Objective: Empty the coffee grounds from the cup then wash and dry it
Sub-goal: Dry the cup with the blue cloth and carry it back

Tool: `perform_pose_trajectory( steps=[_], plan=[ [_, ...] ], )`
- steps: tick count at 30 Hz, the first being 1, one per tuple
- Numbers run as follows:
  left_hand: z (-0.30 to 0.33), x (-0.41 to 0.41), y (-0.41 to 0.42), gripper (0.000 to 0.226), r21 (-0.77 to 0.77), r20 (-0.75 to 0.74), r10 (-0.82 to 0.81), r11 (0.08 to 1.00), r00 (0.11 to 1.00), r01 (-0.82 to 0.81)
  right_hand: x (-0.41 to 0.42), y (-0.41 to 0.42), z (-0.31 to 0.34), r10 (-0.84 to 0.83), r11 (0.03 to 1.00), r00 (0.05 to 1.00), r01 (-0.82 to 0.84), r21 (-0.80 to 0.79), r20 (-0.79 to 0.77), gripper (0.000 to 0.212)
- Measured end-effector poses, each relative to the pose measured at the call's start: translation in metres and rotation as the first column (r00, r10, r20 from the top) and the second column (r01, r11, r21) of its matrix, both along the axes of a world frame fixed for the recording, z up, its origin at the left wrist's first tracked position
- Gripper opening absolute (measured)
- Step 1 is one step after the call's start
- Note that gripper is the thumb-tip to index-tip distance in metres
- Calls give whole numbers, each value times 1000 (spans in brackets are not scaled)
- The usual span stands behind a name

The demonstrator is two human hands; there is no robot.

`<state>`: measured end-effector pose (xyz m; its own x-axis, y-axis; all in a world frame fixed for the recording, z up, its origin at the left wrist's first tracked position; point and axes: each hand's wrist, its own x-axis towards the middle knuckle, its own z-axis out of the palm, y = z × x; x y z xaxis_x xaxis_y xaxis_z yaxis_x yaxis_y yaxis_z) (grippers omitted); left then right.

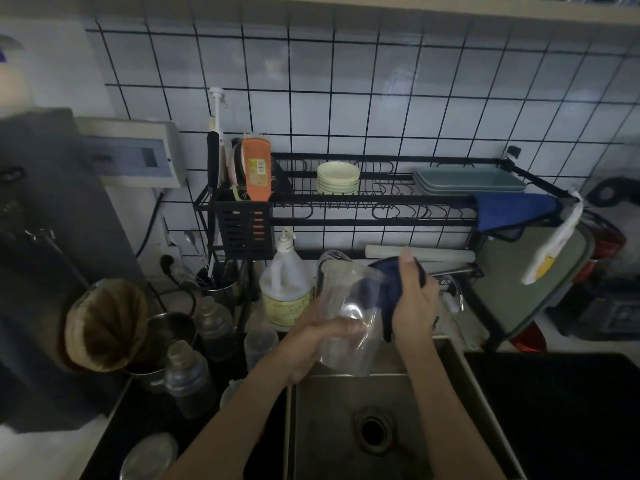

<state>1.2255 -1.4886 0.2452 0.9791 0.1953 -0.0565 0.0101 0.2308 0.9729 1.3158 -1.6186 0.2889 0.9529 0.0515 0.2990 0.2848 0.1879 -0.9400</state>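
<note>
Left hand is gripping the clear cup at its base, tilted over the sink; right hand is pinching a dark blue cloth vs the cup wall. Risk: wet, slick plastic could be slipping past L fingertips, dropping into the basin. Below fingers steel sink; behind, rack w/ bowls; dim, cramped counter.

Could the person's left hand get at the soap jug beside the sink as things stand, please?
Probably not yet: the left hand is holding the clear cup over the sink. The soap jug stands close behind with nothing in between, so freeing the grip would open the way.
</note>
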Motion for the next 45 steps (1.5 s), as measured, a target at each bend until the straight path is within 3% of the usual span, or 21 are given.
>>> perform_pose_trajectory(
  steps=[2, 3, 6, 9, 13, 15, 18, 20, 21, 23, 25, 26, 28, 30, 32, 34, 36, 38, 41, 43, 45],
  plan=[
    [-1, -3, 3, 40, -85, -12, -65, 994, 998, 64, 5, -3, 2, -2, 992, 962, 38, 123, -274, 26],
    [-2, -4, 4, 47, -121, -24, -88, 989, 996, 84, 8, -4, 3, 13, 986, 947, 41, 161, -322, 24],
    [-5, -7, 5, 65, -234, -10, -166, 959, 986, 159, 14, -7, 1, 137, 943, 947, -34, 332, -291, 41],
    [-7, -9, 5, 61, -280, 80, -246, 924, 966, 259, 14, -8, -3, 243, 911, 927, -118, 394, -285, 40],
    [-11, -9, 8, 61, -237, 69, -244, 938, 967, 253, 13, -3, -4, 202, 951, 875, -67, 302, -440, 29],
    [-11, -6, 9, 56, -107, 24, -184, 977, 983, 186, 17, -2, -3, 132, 975, 846, -17, 221, -516, 49],
    [-9, 3, 9, 56, 190, -10, -29, 981, 1000, 30, 23, -5, -6, -45, 984, 941, -16, -177, -335, 46],
    [-7, 11, 9, 76, 489, 26, 62, 870, 998, -67, 17, -2, -8, -30, 880, 994, -25, -474, -109, 61],
    [-5, 15, 6, 87, 656, 41, 100, 748, 994, -103, 11, 3, -9, -7, 820, 1000, -9, -573, -26, 66],
    [-6, 20, -1, 111, 914, 88, 184, 376, 979, -153, 2, 16, -9, -53, 740, 995, 94, -666, 82, 65],
    [-9, 18, -9, 123, 981, 129, 248, 107, 960, -159, -3, 26, -8, -144, 687, 978, 211, -695, 153, 62],
    [-11, 18, -11, 123, 985, 141, 259, 62, 955, -162, -4, 29, -8, -169, 656, 965, 261, -709, 199, 62],
    [-15, 16, -13, 121, 977, 148, 248, 113, 957, -180, -2, 30, -9, -150, 626, 954, 296, -721, 261, 63],
    [-15, 16, -10, 117, 942, 158, 222, 257, 962, -214, 4, 29, -10, -115, 664, 959, 268, -698, 259, 66],
    [-10, 17, -5, 115, 858, 127, 206, 468, 970, -212, 8, 28, -5, -108, 744, 967, 233, -627, 232, 70],
    [-6, 16, -2, 110, 673, 57, 174, 721, 983, -166, 13, 27, 2, -118, 815, 965, 229, -532, 235, 71],
    [-4, 15, 1, 97, 487, 41, 134, 862, 990, -137, 15, 23, 8, -137, 889, 959, 230, -396, 248, 67],
    [-4, 13, 4, 97, 364, 58, 118, 922, 991, -131, 17, 17, 13, -161, 960, 972, 194, -202, 171, 62],
    [-5, 12, 6, 91, 251, 102, 152, 952, 983, -173, 28, 3, 18, -258, 954, 939, 285, 96, -227, 43],
    [-7, 14, 6, 77, 185, 143, 189, 959, 971, -214, 35, -8, 11, -132, 935, 883, 261, 240, -450, 28],
    [-9, 19, 4, 73, 124, 154, 221, 963, 963, -240, 30, -10, 0, 21, 958, 863, 128, 258, -505, 49]
  ],
)
